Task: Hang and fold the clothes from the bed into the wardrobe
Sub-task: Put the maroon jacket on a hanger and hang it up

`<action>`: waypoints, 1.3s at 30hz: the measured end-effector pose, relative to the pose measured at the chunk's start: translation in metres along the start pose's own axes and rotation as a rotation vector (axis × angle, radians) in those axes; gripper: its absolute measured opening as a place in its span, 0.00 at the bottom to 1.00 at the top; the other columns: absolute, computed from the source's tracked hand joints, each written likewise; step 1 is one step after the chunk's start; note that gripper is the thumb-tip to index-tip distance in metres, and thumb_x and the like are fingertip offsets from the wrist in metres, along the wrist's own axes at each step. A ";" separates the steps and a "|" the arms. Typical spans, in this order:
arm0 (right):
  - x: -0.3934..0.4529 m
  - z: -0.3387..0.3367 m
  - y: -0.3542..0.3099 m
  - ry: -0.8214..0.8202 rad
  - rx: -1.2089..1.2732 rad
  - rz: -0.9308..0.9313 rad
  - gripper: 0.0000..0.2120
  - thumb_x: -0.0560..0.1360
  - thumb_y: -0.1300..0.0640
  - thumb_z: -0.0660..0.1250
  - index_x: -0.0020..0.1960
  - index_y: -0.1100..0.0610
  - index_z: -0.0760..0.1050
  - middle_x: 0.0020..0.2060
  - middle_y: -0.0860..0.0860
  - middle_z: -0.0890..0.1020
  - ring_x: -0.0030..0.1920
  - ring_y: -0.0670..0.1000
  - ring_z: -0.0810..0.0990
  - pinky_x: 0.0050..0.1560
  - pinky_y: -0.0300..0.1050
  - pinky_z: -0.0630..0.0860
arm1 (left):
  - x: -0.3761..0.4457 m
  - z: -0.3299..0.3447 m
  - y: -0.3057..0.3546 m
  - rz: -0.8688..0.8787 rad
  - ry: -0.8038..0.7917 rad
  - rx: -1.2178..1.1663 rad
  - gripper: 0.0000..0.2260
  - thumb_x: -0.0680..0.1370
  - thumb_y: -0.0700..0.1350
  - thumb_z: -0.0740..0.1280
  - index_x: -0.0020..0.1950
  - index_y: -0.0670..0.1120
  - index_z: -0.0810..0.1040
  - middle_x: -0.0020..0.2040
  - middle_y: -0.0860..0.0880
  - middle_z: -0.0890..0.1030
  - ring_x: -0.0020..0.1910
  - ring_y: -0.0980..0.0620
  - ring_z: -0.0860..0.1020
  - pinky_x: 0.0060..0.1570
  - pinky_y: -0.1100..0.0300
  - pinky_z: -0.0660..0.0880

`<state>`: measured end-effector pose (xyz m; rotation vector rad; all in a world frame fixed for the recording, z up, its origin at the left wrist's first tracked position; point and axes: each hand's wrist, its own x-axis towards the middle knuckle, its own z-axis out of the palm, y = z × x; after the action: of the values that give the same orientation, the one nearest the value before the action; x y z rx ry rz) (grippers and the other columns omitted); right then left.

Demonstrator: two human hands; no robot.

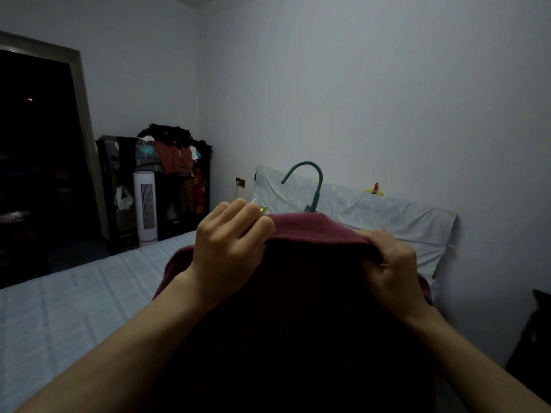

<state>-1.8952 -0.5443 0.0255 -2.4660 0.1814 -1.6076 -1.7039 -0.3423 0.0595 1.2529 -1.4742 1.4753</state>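
Left hand: my left hand (231, 242) grips the top edge of the dark maroon knitted garment (298, 308)
Right hand: my right hand (393, 269) clutches the same edge
Garment: held up over the pale blue quilted bed (74, 299), near its head end
Hanger: teal plastic hanger hook (310, 180) sticks up from the collar

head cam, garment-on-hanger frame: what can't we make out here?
- Hanger: only the green hook shows; its body is covered by the maroon garment.
- Garment's lower part: lost in shadow and cut off by the bottom edge.
- Right hand: fingers tucked under the fabric fold.
- Left hand: grips the garment's top edge; fingertips hidden.
- Clothes rack: too dark to tell single items.
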 end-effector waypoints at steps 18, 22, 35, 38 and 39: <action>0.008 0.000 0.013 0.044 -0.012 0.053 0.12 0.72 0.61 0.70 0.55 0.59 0.81 0.47 0.48 0.82 0.48 0.43 0.79 0.52 0.28 0.72 | -0.032 -0.012 -0.053 -0.542 -0.663 -0.249 0.16 0.78 0.54 0.66 0.63 0.49 0.78 0.55 0.52 0.79 0.52 0.53 0.77 0.53 0.50 0.78; 0.011 -0.001 0.010 0.034 -0.003 0.036 0.12 0.73 0.57 0.67 0.54 0.60 0.81 0.47 0.48 0.82 0.48 0.43 0.79 0.53 0.28 0.72 | -0.035 -0.012 -0.058 -0.514 -0.705 -0.315 0.13 0.77 0.50 0.70 0.60 0.50 0.79 0.51 0.54 0.79 0.49 0.56 0.78 0.50 0.51 0.79; 0.026 -0.019 -0.001 -0.377 0.098 0.086 0.22 0.66 0.40 0.76 0.55 0.50 0.80 0.46 0.43 0.82 0.47 0.44 0.80 0.46 0.38 0.75 | -0.056 -0.014 -0.047 -0.274 -0.352 -0.026 0.13 0.79 0.45 0.63 0.56 0.36 0.78 0.51 0.40 0.79 0.48 0.45 0.77 0.48 0.54 0.77; 0.020 -0.013 -0.004 -0.430 0.166 0.215 0.14 0.75 0.39 0.66 0.51 0.48 0.81 0.43 0.43 0.83 0.45 0.44 0.82 0.46 0.43 0.77 | -0.059 -0.019 -0.040 -0.277 -0.379 -0.021 0.14 0.79 0.45 0.63 0.56 0.34 0.78 0.50 0.39 0.80 0.46 0.43 0.79 0.45 0.51 0.80; 0.017 -0.009 -0.003 -0.452 0.131 0.210 0.11 0.76 0.42 0.67 0.49 0.49 0.81 0.40 0.43 0.83 0.42 0.44 0.81 0.43 0.44 0.77 | -0.060 -0.020 -0.038 -0.283 -0.384 -0.019 0.14 0.79 0.44 0.63 0.55 0.34 0.78 0.50 0.39 0.80 0.46 0.42 0.79 0.44 0.49 0.80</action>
<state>-1.8964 -0.5455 0.0450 -2.5309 0.2474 -0.9212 -1.6540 -0.3092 0.0170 1.7244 -1.4653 1.0729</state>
